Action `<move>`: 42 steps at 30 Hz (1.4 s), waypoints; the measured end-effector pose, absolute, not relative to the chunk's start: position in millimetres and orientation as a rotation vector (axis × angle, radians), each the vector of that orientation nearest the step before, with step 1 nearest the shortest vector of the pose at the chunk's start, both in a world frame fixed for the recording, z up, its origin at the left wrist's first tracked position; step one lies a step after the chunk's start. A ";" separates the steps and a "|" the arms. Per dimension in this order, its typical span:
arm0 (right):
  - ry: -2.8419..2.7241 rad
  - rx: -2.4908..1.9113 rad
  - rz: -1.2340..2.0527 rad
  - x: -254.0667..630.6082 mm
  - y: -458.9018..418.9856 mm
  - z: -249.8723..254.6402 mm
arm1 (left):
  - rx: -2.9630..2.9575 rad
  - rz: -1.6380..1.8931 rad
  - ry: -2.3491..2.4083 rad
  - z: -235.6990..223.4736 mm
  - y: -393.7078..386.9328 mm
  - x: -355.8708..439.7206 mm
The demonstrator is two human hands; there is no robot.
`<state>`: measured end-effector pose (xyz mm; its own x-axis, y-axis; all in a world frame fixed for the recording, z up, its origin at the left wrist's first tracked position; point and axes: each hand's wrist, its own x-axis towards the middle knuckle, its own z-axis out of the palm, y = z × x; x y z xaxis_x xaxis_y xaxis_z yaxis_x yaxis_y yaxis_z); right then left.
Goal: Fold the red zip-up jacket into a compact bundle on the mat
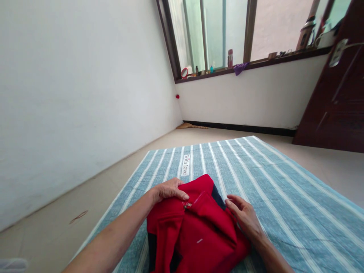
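A red garment (196, 231) with dark navy patches and a zip lies bunched on a blue striped sheet (273, 204). My left hand (170, 189) rests on the garment's upper left part, fingers pressed down on the fabric near the zip. Touching the garment's right edge is my right hand (243, 217), whose fingers are curled loosely beside the cloth and grip nothing that I can see.
The sheet lies on a pale floor (71, 212) beside a white wall (71, 94). A dark wooden door (338, 98) stands at the right. A window sill (256, 62) at the back holds bottles, a purple cloth and small items. A broom (190, 126) lies in the corner.
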<state>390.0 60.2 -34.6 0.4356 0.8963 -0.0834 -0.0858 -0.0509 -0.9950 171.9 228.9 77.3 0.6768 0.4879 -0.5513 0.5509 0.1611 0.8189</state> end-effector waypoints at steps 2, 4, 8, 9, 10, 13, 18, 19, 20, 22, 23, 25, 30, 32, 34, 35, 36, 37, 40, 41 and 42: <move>-0.750 -1.335 0.983 388.1 61.5 -37.3 | 1.430 0.044 0.940 80.4 226.1 154.3; -0.720 -1.306 0.991 385.5 62.5 -40.4 | 1.388 0.133 0.986 80.6 223.2 133.8; -0.744 -1.323 1.042 379.6 61.4 -39.8 | 1.278 0.260 1.058 71.4 215.2 92.6; -0.745 -1.338 1.069 377.9 60.5 -38.1 | 1.241 0.294 1.073 67.5 212.3 83.5; -0.738 -1.356 1.093 375.9 59.3 -36.0 | 1.206 0.330 1.088 63.4 209.2 75.1; -0.706 -1.407 1.183 367.4 54.9 -30.0 | 1.122 0.414 1.145 51.9 198.9 55.2; -0.644 -1.467 1.461 340.4 46.9 -26.4 | 1.014 0.447 1.240 43.3 186.6 40.8; -0.648 -1.476 1.497 333.1 45.6 -25.7 | 1.007 0.445 1.249 43.1 185.8 39.9; -0.661 -1.479 1.530 325.4 44.4 -24.9 | 1.002 0.438 1.249 43.1 185.5 39.3; -0.695 -1.465 1.608 310.2 43.2 -22.7 | 0.989 0.421 1.231 43.4 185.6 38.1; -0.711 -1.452 1.640 303.2 43.3 -21.6 | 0.980 0.416 1.213 43.5 185.5 37.2; -0.719 -1.449 1.657 291.5 45.1 -20.0 | 0.953 0.415 1.161 43.0 184.4 34.6; -0.652 -1.518 1.553 277.4 51.7 -17.0 | 0.903 0.461 1.028 38.1 175.4 25.7; -0.638 -1.481 1.518 274.5 51.5 -13.4 | 0.903 0.466 1.012 36.2 171.1 23.5; -0.616 -1.428 1.487 271.3 49.7 -8.5 | 0.913 0.475 0.991 35.6 166.9 22.9; -0.603 -1.406 1.478 269.4 48.7 -6.0 | 0.916 0.477 0.980 36.1 164.6 23.2; -0.590 -1.394 1.468 267.7 48.0 -3.7 | 0.912 0.480 0.974 37.0 161.9 23.9; -0.583 -1.393 1.456 266.3 47.8 -1.8 | 0.902 0.486 0.972 38.3 158.8 24.8; -0.586 -1.443 1.410 266.6 50.6 1.7 | 0.852 0.526 0.995 43.0 145.6 29.2; -0.597 -1.455 1.401 268.8 52.7 2.6 | 0.834 0.554 1.006 44.3 139.9 31.1; -0.614 -1.455 1.400 272.2 55.4 3.5 | 0.813 0.584 1.017 45.3 133.5 33.3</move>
